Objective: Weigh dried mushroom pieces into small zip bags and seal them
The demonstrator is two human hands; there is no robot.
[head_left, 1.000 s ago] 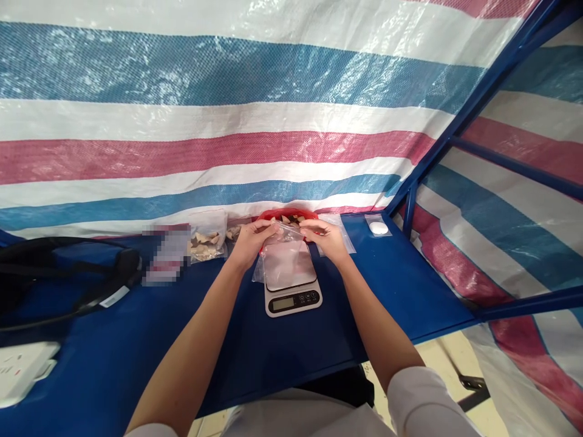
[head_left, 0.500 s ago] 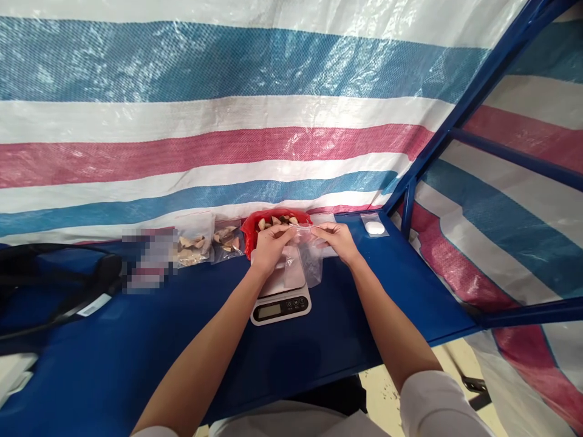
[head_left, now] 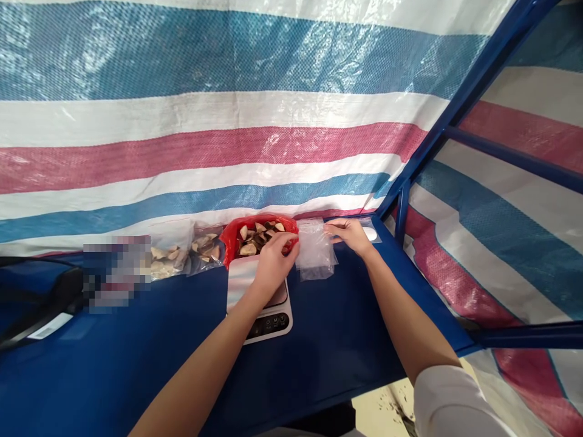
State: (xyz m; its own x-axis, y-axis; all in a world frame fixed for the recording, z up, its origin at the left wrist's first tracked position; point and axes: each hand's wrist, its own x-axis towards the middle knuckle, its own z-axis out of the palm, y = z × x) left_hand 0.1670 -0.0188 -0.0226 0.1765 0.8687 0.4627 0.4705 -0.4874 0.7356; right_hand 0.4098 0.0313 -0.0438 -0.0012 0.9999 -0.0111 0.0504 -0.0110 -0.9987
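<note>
A clear plastic bag [head_left: 314,252] lies flat beside the scale, apparently over other clear bags; the layers are hard to separate. My left hand [head_left: 276,258] reaches over the scale, its thumb and fingers closed at the bag's left edge. At the upper right edge, the fingers of my right hand [head_left: 348,235] are pinched against the plastic. An open red bag [head_left: 231,240] full of dried brown-and-cream slices [head_left: 255,238] stands behind the white digital scale [head_left: 241,282]. My left forearm hides part of the scale's display.
Two clear bags of dried pieces [head_left: 170,258] [head_left: 206,250] lie left of the red bag, beside a blurred-out patch. A small packet with a white round item [head_left: 371,233] is at the far right. Black straps [head_left: 50,297] lie left. Striped sheeting [head_left: 204,145] and blue frame bars [head_left: 403,206] border the blue table [head_left: 182,340].
Both hands have moved right relative to the scale and spread apart, with the clear bag lowered off the scale to its right. The view has shifted, and more of the red bag's contents shows.
</note>
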